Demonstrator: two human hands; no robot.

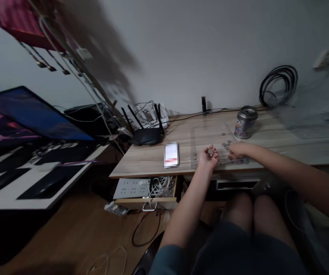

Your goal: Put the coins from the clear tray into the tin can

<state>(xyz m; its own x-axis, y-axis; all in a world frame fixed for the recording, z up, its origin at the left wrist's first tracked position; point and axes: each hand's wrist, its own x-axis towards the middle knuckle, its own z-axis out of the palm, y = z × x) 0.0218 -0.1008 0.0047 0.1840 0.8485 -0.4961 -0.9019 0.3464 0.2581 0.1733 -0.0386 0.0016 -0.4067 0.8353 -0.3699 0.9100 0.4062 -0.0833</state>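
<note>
My left hand (209, 157) is turned palm up with its fingers curled around coins (210, 152), just above the front part of the desk. To its right, my right hand (237, 150) reaches down, its fingers drawn together at the surface among loose coins (225, 145). Whatever is between those fingertips is hidden. The coins lie on a clear plastic sheet or shallow tray (193, 141), one of them by its left edge. Behind my right hand stands a silver can-shaped tin (245, 124) with a coloured print and a dark slot in its top.
A lit phone (171, 155) lies left of my hands. Farther left are a black router (147, 135) and white cables. An open drawer (145, 199) holds a power strip and cords. Coiled black cable (279, 84) leans on the wall; a monitor (35, 110) stands on the side table.
</note>
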